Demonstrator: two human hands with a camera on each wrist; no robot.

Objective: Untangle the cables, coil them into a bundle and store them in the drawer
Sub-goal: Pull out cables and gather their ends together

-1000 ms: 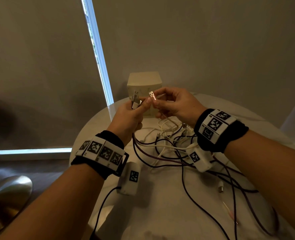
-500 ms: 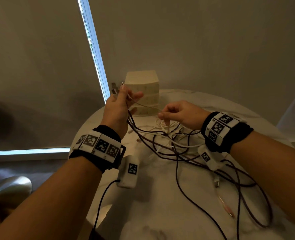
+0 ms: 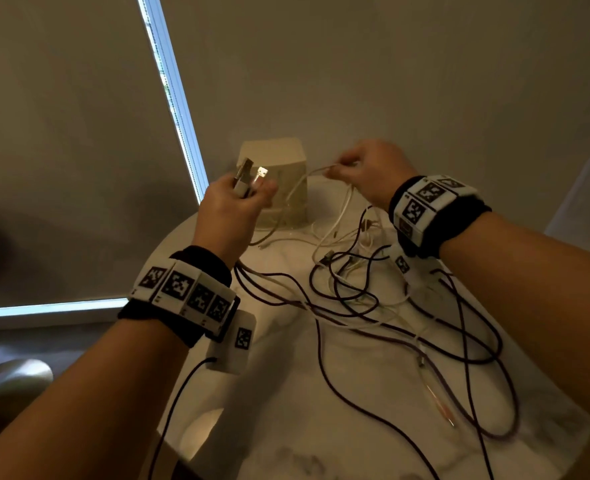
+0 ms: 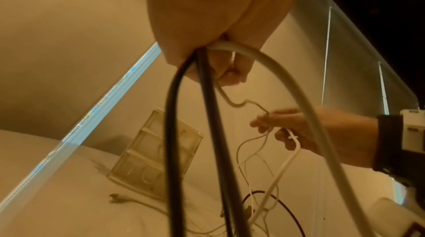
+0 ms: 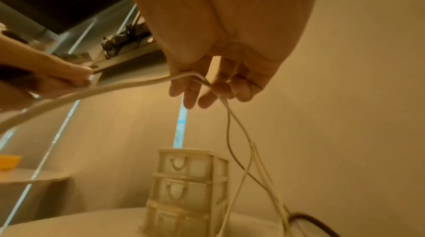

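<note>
Left hand [image 3: 233, 206] grips the plugs [image 3: 252, 173]; right hand [image 3: 366, 171], pinching white cable [image 3: 300, 188], has drawn away: one strand separating.

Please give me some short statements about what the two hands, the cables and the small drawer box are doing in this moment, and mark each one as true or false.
1. The left hand holds several cable ends with their plugs pointing up. True.
2. The right hand is open and rests flat on the table. False: it is raised and pinches a white cable between its fingers.
3. All three drawers of the small drawer box are closed. True.
4. The cables are already coiled into a neat bundle. False: dark cables and white ones lie spread and crossed on the white table.
5. A white cable runs from one hand to the other. True.
</note>
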